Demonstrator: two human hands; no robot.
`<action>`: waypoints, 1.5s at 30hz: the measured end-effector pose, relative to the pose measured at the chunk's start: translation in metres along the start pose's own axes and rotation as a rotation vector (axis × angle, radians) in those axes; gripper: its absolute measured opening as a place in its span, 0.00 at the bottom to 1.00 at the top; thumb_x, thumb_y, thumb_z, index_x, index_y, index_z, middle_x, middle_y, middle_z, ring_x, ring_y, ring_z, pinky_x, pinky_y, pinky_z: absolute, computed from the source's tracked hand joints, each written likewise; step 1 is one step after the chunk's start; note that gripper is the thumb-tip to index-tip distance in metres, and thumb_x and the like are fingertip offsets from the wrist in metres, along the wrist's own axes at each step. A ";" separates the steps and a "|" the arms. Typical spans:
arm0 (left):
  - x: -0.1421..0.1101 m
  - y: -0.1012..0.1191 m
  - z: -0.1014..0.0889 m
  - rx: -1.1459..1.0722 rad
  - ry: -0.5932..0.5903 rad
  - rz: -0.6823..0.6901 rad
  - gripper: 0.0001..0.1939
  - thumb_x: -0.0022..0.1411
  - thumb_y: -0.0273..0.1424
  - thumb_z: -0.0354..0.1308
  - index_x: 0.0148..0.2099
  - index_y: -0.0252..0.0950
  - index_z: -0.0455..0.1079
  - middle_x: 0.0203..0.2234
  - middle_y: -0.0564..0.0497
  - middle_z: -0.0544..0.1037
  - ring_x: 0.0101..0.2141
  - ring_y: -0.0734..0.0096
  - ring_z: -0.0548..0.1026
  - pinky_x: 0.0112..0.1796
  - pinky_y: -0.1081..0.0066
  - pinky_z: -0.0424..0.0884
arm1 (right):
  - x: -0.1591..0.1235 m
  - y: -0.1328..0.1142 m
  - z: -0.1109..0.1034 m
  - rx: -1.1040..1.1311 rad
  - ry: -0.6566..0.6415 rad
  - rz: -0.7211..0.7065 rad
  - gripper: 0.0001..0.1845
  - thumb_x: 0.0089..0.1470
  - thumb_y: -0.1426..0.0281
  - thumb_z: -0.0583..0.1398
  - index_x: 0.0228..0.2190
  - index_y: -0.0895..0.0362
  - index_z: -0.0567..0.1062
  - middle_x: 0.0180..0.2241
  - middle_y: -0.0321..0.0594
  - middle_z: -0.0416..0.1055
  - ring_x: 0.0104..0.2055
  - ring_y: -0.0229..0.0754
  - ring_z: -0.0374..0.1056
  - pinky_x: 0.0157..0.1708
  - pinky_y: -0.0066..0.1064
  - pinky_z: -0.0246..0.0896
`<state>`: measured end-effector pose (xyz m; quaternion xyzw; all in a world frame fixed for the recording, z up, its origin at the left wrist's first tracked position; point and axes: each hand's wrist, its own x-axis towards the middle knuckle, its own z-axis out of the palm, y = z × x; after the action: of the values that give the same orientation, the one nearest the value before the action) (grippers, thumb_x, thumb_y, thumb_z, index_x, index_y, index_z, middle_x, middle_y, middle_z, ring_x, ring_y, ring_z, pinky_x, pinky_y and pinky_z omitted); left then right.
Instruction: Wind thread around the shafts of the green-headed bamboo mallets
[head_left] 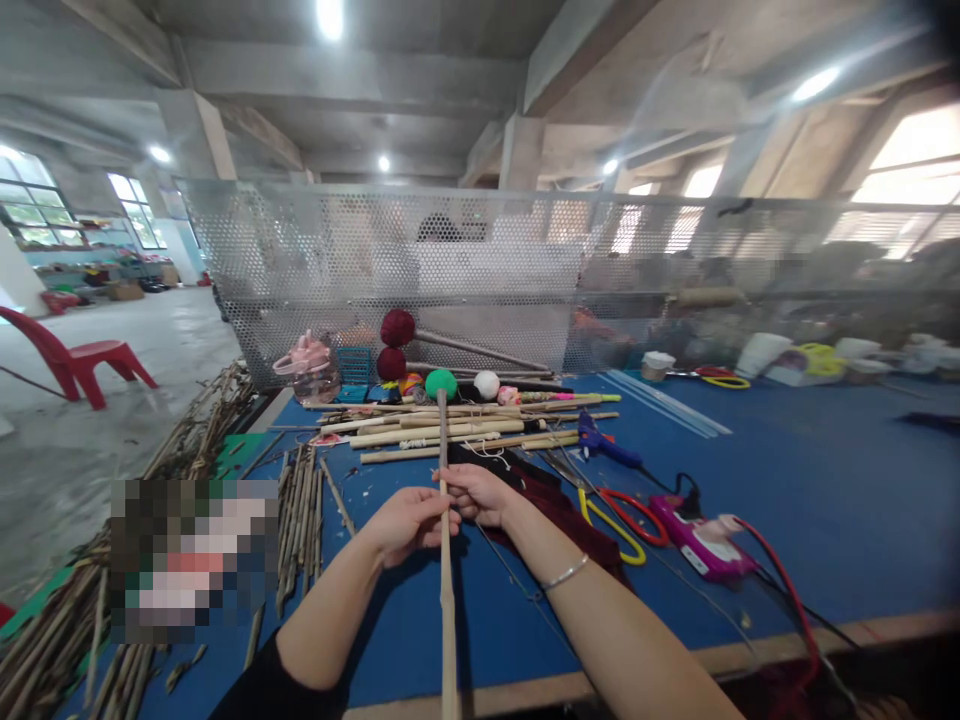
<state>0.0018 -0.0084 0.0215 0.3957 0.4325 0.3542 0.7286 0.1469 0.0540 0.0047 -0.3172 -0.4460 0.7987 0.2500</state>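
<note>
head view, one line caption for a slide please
Left hand and right hand hold a wooden stick with a green ball at its far end, over a blue table.

I get white glare from ceiling lamps (330, 18) above the perforated panel (322, 250) and blown-out windows (919, 145) behind its right end (everything there looks hazy), while soft shadows lie in front of it beneath my left hand (409, 525).

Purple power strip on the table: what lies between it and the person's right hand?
In the head view, dark red cloth, then scissors with red and yellow handles, lie between the right hand and purple power strip.
</note>
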 end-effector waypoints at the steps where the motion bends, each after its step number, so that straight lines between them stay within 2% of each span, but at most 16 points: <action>1: 0.000 0.000 0.000 -0.003 -0.011 -0.018 0.17 0.43 0.38 0.63 0.32 0.31 0.66 0.26 0.47 0.74 0.23 0.79 0.71 0.23 0.80 0.64 | 0.000 0.000 0.001 -0.010 0.014 -0.001 0.18 0.40 0.61 0.62 0.30 0.60 0.65 0.10 0.21 0.47 0.10 0.23 0.34 0.12 0.20 0.23; 4: 0.003 -0.005 -0.001 0.076 0.062 -0.021 0.19 0.43 0.42 0.61 0.31 0.32 0.64 0.24 0.49 0.73 0.21 0.78 0.70 0.21 0.79 0.64 | 0.003 0.004 0.002 -0.051 0.087 -0.023 0.17 0.40 0.61 0.62 0.26 0.59 0.63 0.10 0.21 0.48 0.10 0.23 0.35 0.11 0.21 0.23; 8: 0.008 -0.010 -0.003 0.209 0.182 0.098 0.21 0.40 0.44 0.63 0.27 0.32 0.61 0.15 0.55 0.67 0.15 0.81 0.64 0.19 0.78 0.61 | 0.009 0.009 0.002 -0.069 0.132 -0.042 0.17 0.40 0.61 0.62 0.24 0.58 0.61 0.10 0.21 0.46 0.10 0.23 0.35 0.11 0.21 0.22; 10: 0.007 -0.008 -0.002 0.175 0.157 0.096 0.20 0.40 0.42 0.63 0.27 0.32 0.62 0.16 0.53 0.69 0.17 0.81 0.66 0.20 0.78 0.62 | 0.008 0.007 0.000 -0.050 0.110 -0.027 0.17 0.40 0.61 0.62 0.25 0.58 0.62 0.10 0.21 0.46 0.10 0.23 0.34 0.11 0.21 0.22; 13: 0.001 -0.002 0.000 0.041 0.038 0.039 0.18 0.42 0.40 0.62 0.29 0.30 0.64 0.23 0.49 0.73 0.21 0.79 0.69 0.22 0.79 0.63 | 0.003 0.002 -0.003 0.003 0.013 0.005 0.17 0.41 0.61 0.62 0.29 0.59 0.64 0.10 0.21 0.45 0.11 0.23 0.34 0.11 0.20 0.23; 17: -0.003 0.001 0.000 -0.045 -0.068 -0.001 0.19 0.43 0.39 0.62 0.34 0.31 0.65 0.26 0.49 0.73 0.23 0.77 0.71 0.23 0.78 0.63 | 0.001 0.002 -0.002 -0.014 -0.016 -0.036 0.18 0.42 0.60 0.61 0.29 0.59 0.64 0.11 0.23 0.52 0.11 0.23 0.35 0.12 0.20 0.23; 19: -0.001 -0.002 -0.001 0.039 0.000 -0.008 0.20 0.43 0.41 0.62 0.33 0.32 0.64 0.24 0.50 0.73 0.22 0.77 0.71 0.21 0.78 0.62 | 0.004 0.006 0.000 -0.062 0.045 -0.059 0.18 0.41 0.60 0.62 0.26 0.59 0.63 0.11 0.24 0.52 0.11 0.23 0.36 0.11 0.20 0.23; 22: 0.006 -0.008 -0.003 0.222 0.176 0.069 0.22 0.39 0.44 0.63 0.27 0.33 0.60 0.16 0.54 0.69 0.16 0.79 0.65 0.18 0.78 0.58 | 0.009 0.011 0.002 -0.116 0.130 -0.064 0.18 0.39 0.60 0.63 0.23 0.58 0.61 0.10 0.22 0.49 0.10 0.23 0.35 0.11 0.21 0.23; 24: 0.009 -0.010 -0.004 0.236 0.208 0.122 0.22 0.38 0.44 0.64 0.25 0.33 0.59 0.15 0.55 0.68 0.14 0.80 0.64 0.18 0.78 0.58 | 0.010 0.011 0.002 -0.112 0.142 -0.066 0.19 0.39 0.60 0.63 0.23 0.58 0.60 0.09 0.21 0.47 0.10 0.24 0.35 0.11 0.22 0.23; 27: 0.008 -0.008 -0.003 0.079 0.112 0.086 0.20 0.41 0.41 0.63 0.28 0.31 0.63 0.22 0.49 0.73 0.19 0.78 0.69 0.20 0.78 0.61 | 0.009 0.009 0.000 -0.067 0.107 -0.062 0.18 0.40 0.59 0.62 0.26 0.58 0.62 0.10 0.21 0.47 0.10 0.24 0.34 0.11 0.21 0.23; 30: 0.004 -0.004 -0.002 -0.079 0.008 0.016 0.18 0.43 0.38 0.63 0.32 0.29 0.66 0.28 0.46 0.74 0.23 0.78 0.71 0.23 0.80 0.63 | 0.008 0.008 -0.003 -0.047 0.078 -0.050 0.18 0.40 0.59 0.62 0.28 0.59 0.64 0.11 0.24 0.54 0.10 0.23 0.37 0.11 0.21 0.24; 32: 0.003 -0.003 -0.001 -0.110 -0.014 -0.017 0.19 0.43 0.37 0.63 0.34 0.30 0.66 0.28 0.46 0.74 0.24 0.77 0.71 0.23 0.79 0.64 | 0.008 0.009 -0.003 -0.063 0.077 -0.067 0.18 0.40 0.59 0.62 0.26 0.59 0.63 0.12 0.26 0.56 0.10 0.23 0.39 0.11 0.21 0.25; 35: 0.005 -0.007 -0.002 -0.005 0.058 -0.008 0.20 0.41 0.40 0.63 0.33 0.31 0.64 0.24 0.49 0.73 0.22 0.77 0.71 0.21 0.78 0.63 | 0.010 0.012 -0.001 -0.098 0.104 -0.095 0.19 0.39 0.60 0.63 0.23 0.59 0.61 0.11 0.25 0.54 0.10 0.23 0.37 0.11 0.22 0.24; 39: 0.009 -0.012 -0.004 0.148 0.219 0.107 0.21 0.38 0.42 0.65 0.27 0.32 0.61 0.15 0.56 0.67 0.16 0.81 0.65 0.20 0.78 0.62 | 0.009 0.011 0.002 -0.094 0.150 -0.083 0.20 0.37 0.60 0.64 0.22 0.58 0.60 0.10 0.22 0.48 0.11 0.23 0.35 0.11 0.22 0.22; 42: 0.008 -0.010 -0.004 0.076 0.140 0.090 0.19 0.41 0.41 0.63 0.28 0.31 0.63 0.21 0.50 0.72 0.19 0.79 0.68 0.21 0.79 0.62 | 0.008 0.009 -0.001 -0.068 0.103 -0.052 0.19 0.38 0.60 0.63 0.25 0.59 0.63 0.10 0.21 0.47 0.11 0.23 0.35 0.12 0.21 0.23; 45: 0.006 -0.006 -0.002 -0.031 0.016 0.028 0.17 0.45 0.38 0.61 0.32 0.30 0.66 0.27 0.46 0.74 0.23 0.78 0.71 0.23 0.79 0.63 | 0.008 0.009 -0.004 -0.064 0.077 -0.035 0.18 0.41 0.60 0.62 0.29 0.59 0.65 0.11 0.24 0.53 0.11 0.23 0.38 0.12 0.21 0.24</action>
<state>0.0029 -0.0052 0.0139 0.3873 0.4273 0.3742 0.7262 0.1433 0.0576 -0.0067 -0.3480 -0.4668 0.7667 0.2705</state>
